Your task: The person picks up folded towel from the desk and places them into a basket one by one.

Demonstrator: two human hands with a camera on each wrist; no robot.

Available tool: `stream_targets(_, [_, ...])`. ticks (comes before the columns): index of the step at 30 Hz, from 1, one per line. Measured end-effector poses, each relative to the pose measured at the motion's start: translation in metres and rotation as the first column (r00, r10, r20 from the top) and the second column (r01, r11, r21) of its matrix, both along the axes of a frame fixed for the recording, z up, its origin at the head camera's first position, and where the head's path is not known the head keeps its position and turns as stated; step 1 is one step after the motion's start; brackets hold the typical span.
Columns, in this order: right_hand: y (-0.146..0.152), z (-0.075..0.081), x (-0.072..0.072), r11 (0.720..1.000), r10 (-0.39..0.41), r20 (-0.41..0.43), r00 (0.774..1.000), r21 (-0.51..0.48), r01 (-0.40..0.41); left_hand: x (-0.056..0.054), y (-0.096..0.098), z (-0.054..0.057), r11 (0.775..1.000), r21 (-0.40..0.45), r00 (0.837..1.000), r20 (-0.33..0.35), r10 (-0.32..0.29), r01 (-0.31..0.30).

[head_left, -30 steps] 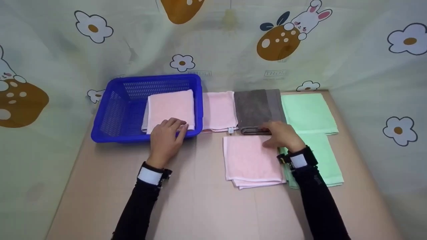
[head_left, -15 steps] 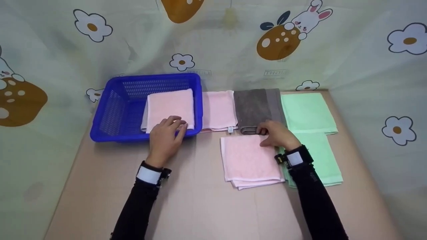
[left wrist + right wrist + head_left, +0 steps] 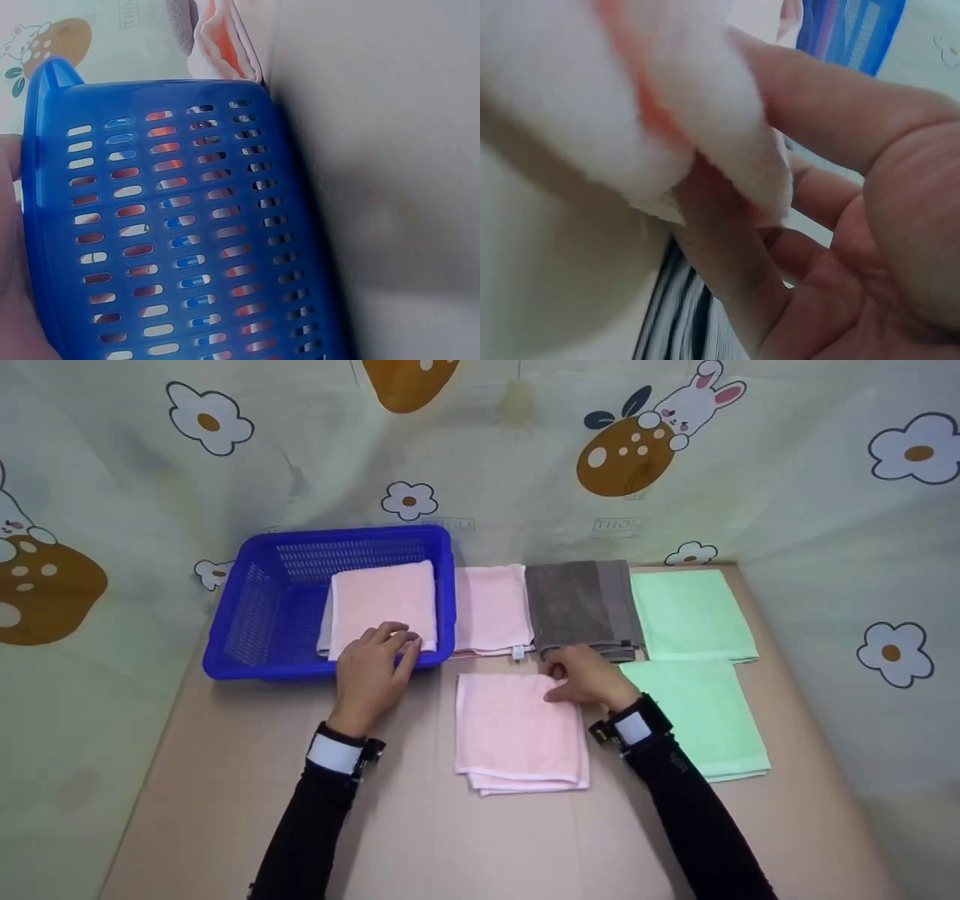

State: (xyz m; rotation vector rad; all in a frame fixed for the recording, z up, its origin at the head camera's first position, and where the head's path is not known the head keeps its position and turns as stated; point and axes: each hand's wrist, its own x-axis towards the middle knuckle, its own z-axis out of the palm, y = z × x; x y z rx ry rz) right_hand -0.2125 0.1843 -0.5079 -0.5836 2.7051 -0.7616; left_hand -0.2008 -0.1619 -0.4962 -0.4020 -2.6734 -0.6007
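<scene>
In the head view my right hand [image 3: 589, 679] pinches the far right corner of a folded pink towel [image 3: 517, 727]. The right wrist view shows the thumb on one face of that towel [image 3: 742, 112] and a finger tucked under its fold. My left hand [image 3: 373, 675], fingers loosely bent, rests over the front rim of a blue plastic basket [image 3: 255, 670]. Inside the basket another folded pink towel [image 3: 386, 596] lies on a greyish one, of which a strip shows. The basket's slotted wall [image 3: 180, 225] fills much of the left wrist view.
Right of the basket, a folded pink towel [image 3: 495, 611], a dark grey towel [image 3: 574, 604] and a green towel [image 3: 694, 611] lie in a row. A second green towel [image 3: 705, 716] lies in front. A patterned curtain [image 3: 510, 465] hangs behind the table [image 3: 420, 825].
My right hand has moved left with the pink towel, sliding it off the front green towel's edge toward the middle. The left hand and the basket have stayed put.
</scene>
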Motion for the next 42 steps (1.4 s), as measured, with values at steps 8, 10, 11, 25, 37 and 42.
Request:
stream_targets(8, [-0.043, -0.008, 0.006, 0.997, 0.055, -0.026, 0.998, -0.06, -0.056, 0.0, 0.0, 0.001, 1.0, 0.007, 1.0, 0.015, -0.008, 0.008])
stream_targets(10, [-0.05, -0.009, 0.008, 0.995, 0.058, -0.05, 0.997, -0.08, -0.062, 0.001, 0.0, 0.002, 1.0, 0.011, 1.0, 0.009, -0.013, 0.013])
stream_targets(11, [-0.052, -0.01, 0.008, 0.995, 0.058, -0.065, 0.996, -0.083, -0.064, 0.001, 0.001, 0.003, 1.0, 0.013, 1.0, 0.007, -0.015, 0.015])
stream_targets(25, [-0.058, -0.013, 0.009, 0.994, 0.046, -0.122, 0.992, -0.092, -0.057, 0.004, -0.002, 0.009, 0.998, 0.023, 0.997, 0.056, -0.055, 0.054])
stream_targets(37, [-0.059, -0.012, 0.007, 0.991, 0.062, -0.135, 0.989, -0.109, -0.077, 0.024, -0.006, 0.033, 0.986, 0.045, 0.973, -0.171, -0.154, 0.163])
stream_targets(42, [-0.051, -0.008, 0.005, 0.987, 0.083, -0.112, 0.99, -0.126, -0.097, 0.038, -0.003, 0.041, 0.977, 0.019, 0.969, -0.132, -0.207, 0.211])
